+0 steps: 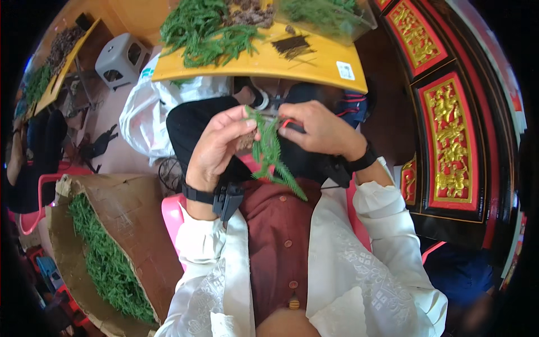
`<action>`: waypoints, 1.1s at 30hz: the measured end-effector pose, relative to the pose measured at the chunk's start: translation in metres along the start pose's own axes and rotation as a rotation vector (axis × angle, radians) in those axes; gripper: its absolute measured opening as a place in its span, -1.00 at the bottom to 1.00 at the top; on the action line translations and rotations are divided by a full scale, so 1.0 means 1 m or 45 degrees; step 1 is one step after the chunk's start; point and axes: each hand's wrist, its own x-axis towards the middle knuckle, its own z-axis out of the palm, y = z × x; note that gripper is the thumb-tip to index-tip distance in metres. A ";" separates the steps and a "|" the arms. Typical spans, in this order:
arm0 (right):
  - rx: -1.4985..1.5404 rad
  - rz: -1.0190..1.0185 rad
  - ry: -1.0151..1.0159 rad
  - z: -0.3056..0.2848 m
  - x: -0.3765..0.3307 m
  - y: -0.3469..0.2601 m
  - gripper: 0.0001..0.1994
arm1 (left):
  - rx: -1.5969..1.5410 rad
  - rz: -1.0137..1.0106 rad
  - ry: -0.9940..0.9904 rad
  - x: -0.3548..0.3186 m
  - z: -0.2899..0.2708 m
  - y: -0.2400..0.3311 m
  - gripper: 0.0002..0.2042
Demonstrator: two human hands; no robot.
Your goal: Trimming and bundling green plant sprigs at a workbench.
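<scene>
Over my lap, my left hand (220,140) pinches a green artificial fir sprig (269,149) near its top, with its tip hanging down to the right. Beside those fingers is a brown pine cone (246,140), partly covered by the hand and the greenery. My right hand (324,130) is closed around pliers (294,127) with black and red handles. Their metal jaws reach the top of the sprig, next to my left fingertips. Whether the jaws grip a wire there is too small to tell.
Ahead, a yellow table (236,69) bears fir sprigs (196,33), pine cones (250,14), dark wire pieces (292,46) and a clear bin (337,22). A cardboard box (132,210) of greenery stands left, near a white bag (140,123). A carved panel (449,140) rises at right.
</scene>
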 end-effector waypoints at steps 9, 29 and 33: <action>-0.200 0.127 0.008 -0.002 0.000 -0.004 -0.84 | 0.037 0.069 -0.108 -0.001 -0.016 -0.009 -0.82; -0.593 0.581 0.689 -0.143 0.099 0.047 -0.66 | 0.734 0.408 0.671 0.028 -0.029 -0.026 -0.58; -0.409 0.802 0.566 -0.206 0.157 0.084 -0.55 | 0.844 0.299 0.620 0.018 -0.032 -0.033 -0.67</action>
